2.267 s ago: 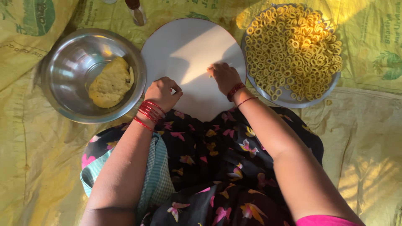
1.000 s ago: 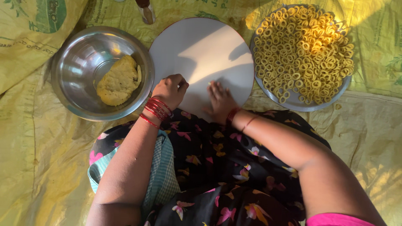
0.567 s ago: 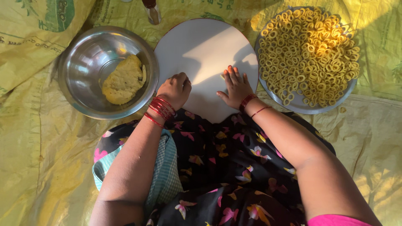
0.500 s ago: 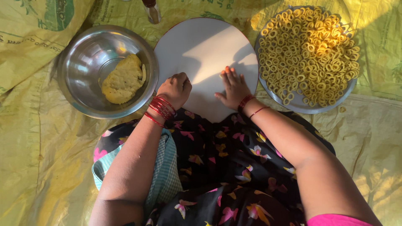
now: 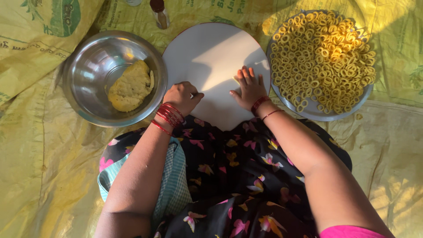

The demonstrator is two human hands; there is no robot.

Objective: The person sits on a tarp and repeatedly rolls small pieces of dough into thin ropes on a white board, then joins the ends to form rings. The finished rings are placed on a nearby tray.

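Right hand (image 5: 249,88) lies flat on board (image 5: 211,57), covering whatever's under the palm; only a sliver of dough (image 5: 235,79) shows at its left edge, too small to judge shape. Left hand (image 5: 181,97) is curled at board's near-left rim, contents of fist hidden. Board's near edge is hidden by lap cloth (image 5: 229,176). Beyond board, bottle (image 5: 159,11) is cut off by frame top. Right of board, plate (image 5: 308,112) rim is partly lost in glare.

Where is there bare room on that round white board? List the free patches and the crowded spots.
The round white board is bare across its far half, between the steel bowl of dough and the plate heaped with dough rings. Its near edge is crowded: the left hand and right hand rest there.
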